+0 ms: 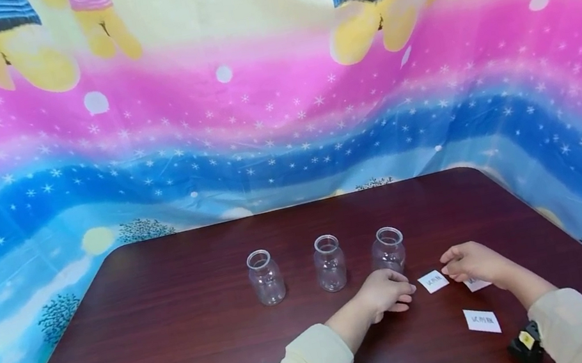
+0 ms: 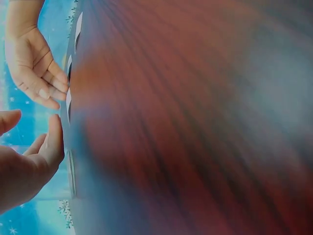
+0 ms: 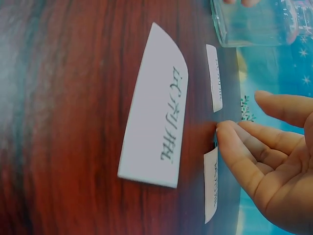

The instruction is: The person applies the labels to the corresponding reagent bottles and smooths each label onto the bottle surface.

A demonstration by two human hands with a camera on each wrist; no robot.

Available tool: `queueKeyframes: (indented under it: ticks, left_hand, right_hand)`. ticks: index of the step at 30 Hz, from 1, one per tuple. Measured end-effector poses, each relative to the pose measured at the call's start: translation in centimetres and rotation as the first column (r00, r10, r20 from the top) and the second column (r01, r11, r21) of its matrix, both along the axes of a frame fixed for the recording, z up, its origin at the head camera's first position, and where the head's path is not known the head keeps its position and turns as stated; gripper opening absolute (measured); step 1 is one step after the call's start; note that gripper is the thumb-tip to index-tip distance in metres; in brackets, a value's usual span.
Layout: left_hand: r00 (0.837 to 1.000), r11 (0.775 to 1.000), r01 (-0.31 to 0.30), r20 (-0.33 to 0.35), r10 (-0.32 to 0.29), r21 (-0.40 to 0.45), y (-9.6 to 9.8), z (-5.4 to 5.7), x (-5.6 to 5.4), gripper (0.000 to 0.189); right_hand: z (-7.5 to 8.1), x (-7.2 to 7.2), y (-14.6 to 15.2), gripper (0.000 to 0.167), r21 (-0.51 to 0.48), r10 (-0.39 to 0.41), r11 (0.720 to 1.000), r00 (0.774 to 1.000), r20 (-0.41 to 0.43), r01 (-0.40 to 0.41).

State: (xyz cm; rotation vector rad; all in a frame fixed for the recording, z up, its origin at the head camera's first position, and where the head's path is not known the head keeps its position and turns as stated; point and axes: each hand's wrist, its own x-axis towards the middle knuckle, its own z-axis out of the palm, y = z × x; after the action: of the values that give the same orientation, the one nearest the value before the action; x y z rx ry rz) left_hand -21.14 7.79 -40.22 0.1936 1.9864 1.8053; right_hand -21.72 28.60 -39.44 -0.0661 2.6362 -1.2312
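Observation:
My left hand (image 1: 386, 294) hovers in front of the right-hand glass jar (image 1: 388, 249), fingers loosely bent and holding nothing. Just right of its fingertips lies a small white label (image 1: 432, 281) with dark writing. Over a second white label (image 1: 477, 283) is my right hand (image 1: 473, 261), which partly hides it. In the right wrist view, the right hand (image 3: 274, 161) has its thumb and fingers apart, fingertips right by the label edges. A third white label (image 3: 156, 112) lies closer to me, flat on the table.
The middle glass jar (image 1: 330, 265) and the left glass jar (image 1: 267, 280) stand upright, uncapped, in a row with the right one. All are on a dark red wooden table (image 1: 149, 336). A patterned cloth (image 1: 264, 95) hangs behind and around it. A black wrist device (image 1: 525, 349) sits by the right sleeve.

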Motion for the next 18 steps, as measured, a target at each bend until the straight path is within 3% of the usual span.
queueKeyframes:
  ticks: [9, 18]
  left_hand:
    - [0.993, 0.993, -0.101, 0.072, 0.097, 0.057, 2.0, -0.9, 0.2, 0.018]
    - [0.963, 0.964, -0.251, 0.127, 0.239, 0.091, 3.4, -0.7, 0.7, 0.015]
  right_hand:
    - [-0.4, -0.2, -0.3, 0.031, -0.037, -0.051, 0.998, 0.999, 0.009, 0.051]
    - [-0.2, -0.2, -0.9, 0.026, -0.035, -0.089, 0.995, 0.996, 0.028, 0.09]
